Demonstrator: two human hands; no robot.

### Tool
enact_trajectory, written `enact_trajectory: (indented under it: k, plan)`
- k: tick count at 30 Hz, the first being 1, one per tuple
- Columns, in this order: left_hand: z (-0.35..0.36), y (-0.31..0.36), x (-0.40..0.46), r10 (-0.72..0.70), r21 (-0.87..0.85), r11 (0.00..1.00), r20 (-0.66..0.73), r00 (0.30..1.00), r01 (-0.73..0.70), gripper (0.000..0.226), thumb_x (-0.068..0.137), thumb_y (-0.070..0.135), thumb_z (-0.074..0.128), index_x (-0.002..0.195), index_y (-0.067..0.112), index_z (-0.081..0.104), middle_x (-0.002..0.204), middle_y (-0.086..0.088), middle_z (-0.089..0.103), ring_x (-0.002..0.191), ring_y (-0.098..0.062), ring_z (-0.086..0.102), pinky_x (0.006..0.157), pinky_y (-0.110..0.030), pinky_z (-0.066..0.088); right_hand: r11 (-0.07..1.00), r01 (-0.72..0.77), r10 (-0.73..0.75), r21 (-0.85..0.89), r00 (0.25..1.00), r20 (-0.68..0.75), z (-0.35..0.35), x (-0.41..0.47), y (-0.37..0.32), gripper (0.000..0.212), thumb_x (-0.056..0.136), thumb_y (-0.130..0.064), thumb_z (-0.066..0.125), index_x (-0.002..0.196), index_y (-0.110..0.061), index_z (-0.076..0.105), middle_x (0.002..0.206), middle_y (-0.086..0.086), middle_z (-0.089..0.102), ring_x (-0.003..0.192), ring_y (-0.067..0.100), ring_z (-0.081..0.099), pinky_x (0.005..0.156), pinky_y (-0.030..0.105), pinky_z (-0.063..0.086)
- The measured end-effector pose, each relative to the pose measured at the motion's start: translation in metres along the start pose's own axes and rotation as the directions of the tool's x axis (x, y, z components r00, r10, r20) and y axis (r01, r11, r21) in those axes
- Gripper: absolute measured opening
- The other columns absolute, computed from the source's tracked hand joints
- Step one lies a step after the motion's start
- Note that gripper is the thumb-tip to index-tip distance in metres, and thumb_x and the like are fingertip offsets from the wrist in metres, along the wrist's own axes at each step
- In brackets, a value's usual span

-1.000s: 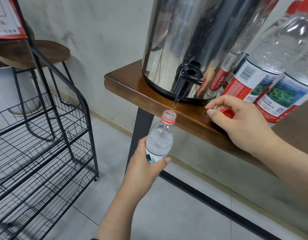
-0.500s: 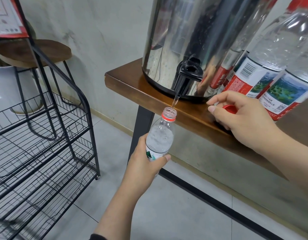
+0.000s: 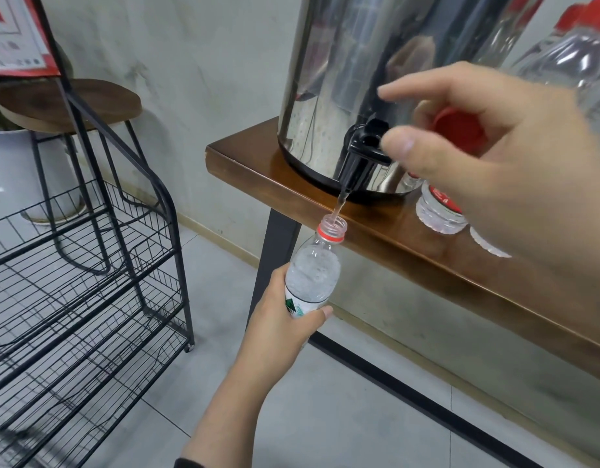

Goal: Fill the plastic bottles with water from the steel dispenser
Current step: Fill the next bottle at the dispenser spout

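The steel dispenser (image 3: 342, 79) stands on the left end of a wooden table (image 3: 258, 177). A thin stream of water runs from its black tap (image 3: 364, 153) into the open neck of a small clear plastic bottle (image 3: 312, 268). My left hand (image 3: 278, 319) grips that bottle round its label, below the table edge. The bottle looks nearly full. My right hand (image 3: 514, 146) is raised beside the tap, thumb tip close to the lever and index finger stretched out above it. A red cap (image 3: 457, 126) is tucked in its curled fingers.
More plastic bottles stand on the table: a small one (image 3: 440, 211) right of the dispenser and large ones (image 3: 568, 59) at the top right. A black wire rack (image 3: 89, 298), a wooden stool (image 3: 68, 103) and a white pot (image 3: 11, 170) are on the left. Grey floor tiles lie below.
My right hand has lifted off the table with the red cap and moved up to the tap. The left hand keeps the bottle under the stream.
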State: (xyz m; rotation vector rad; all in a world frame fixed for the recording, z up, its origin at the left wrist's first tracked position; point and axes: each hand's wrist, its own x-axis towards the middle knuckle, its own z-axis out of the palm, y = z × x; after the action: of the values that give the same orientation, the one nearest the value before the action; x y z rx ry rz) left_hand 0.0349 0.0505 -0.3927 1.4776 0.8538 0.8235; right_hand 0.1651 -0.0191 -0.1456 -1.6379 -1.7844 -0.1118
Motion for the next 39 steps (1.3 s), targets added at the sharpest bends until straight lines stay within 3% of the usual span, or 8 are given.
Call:
enact_trajectory:
  k: [2,6,9,16,22,39]
  plan:
    - [0.000,0.000,0.001,0.001,-0.002,1.000,-0.002,1.000,-0.001,0.059,0.083,0.028,0.082,0.129,0.042,0.048,0.110,0.020,0.067,0.096,-0.004,0.064,0.070,-0.007,0.047,0.990,0.052,-0.041,-0.133,0.996,0.082,0.002,0.004,-0.004,0.041,0.090,-0.062,0.060,0.125,-0.042,0.064,0.088,-0.013,0.059,0.083,0.004,0.056,0.076,0.021,0.040]
    - [0.002,-0.004,0.003,0.001,-0.016,1.000,-0.007,1.000,-0.002,0.059,0.079,0.035,0.082,0.126,0.046,0.048,0.103,0.017,0.067,0.085,-0.008,0.063,0.068,-0.011,0.047,0.962,0.117,-0.084,-0.249,0.987,0.138,0.006,0.013,-0.003,0.039,0.089,-0.063,0.056,0.118,-0.041,0.068,0.079,-0.020,0.050,0.081,0.002,0.053,0.070,0.023,0.037]
    - [0.002,-0.008,0.004,-0.007,-0.031,0.999,0.005,1.000,0.007,0.060,0.075,0.041,0.081,0.124,0.051,0.047,0.101,0.016,0.067,0.080,-0.009,0.061,0.068,-0.019,0.049,0.950,0.158,-0.118,-0.270,0.980,0.159,0.005,0.015,-0.002,0.038,0.089,-0.062,0.058,0.118,-0.040,0.069,0.078,-0.021,0.048,0.078,-0.001,0.052,0.069,0.022,0.035]
    - [0.002,-0.011,0.007,0.000,-0.015,1.000,-0.004,1.000,0.000,0.059,0.079,0.035,0.082,0.124,0.051,0.048,0.104,0.020,0.068,0.082,-0.006,0.063,0.069,-0.018,0.049,0.934,0.191,-0.142,-0.302,0.974,0.177,0.005,0.016,-0.001,0.039,0.089,-0.058,0.056,0.119,-0.037,0.069,0.079,-0.021,0.048,0.079,-0.002,0.051,0.070,0.023,0.036]
    - [0.005,-0.014,0.008,-0.008,-0.062,0.998,0.007,1.000,0.009,0.067,0.063,0.057,0.075,0.124,0.051,0.047,0.099,0.015,0.065,0.076,-0.011,0.058,0.068,-0.024,0.051,0.930,0.196,-0.144,-0.310,0.973,0.181,0.005,0.017,-0.001,0.036,0.089,-0.058,0.057,0.118,-0.039,0.069,0.076,-0.018,0.047,0.076,-0.001,0.052,0.068,0.018,0.034]
    - [0.005,-0.017,0.010,-0.025,-0.075,0.997,0.007,1.000,0.026,0.068,0.062,0.058,0.074,0.124,0.051,0.047,0.097,0.014,0.064,0.074,-0.011,0.057,0.066,-0.024,0.049,0.921,0.222,-0.167,-0.320,0.967,0.191,0.006,0.017,-0.002,0.036,0.092,-0.054,0.058,0.119,-0.033,0.070,0.076,-0.022,0.045,0.075,-0.003,0.050,0.068,0.019,0.035]
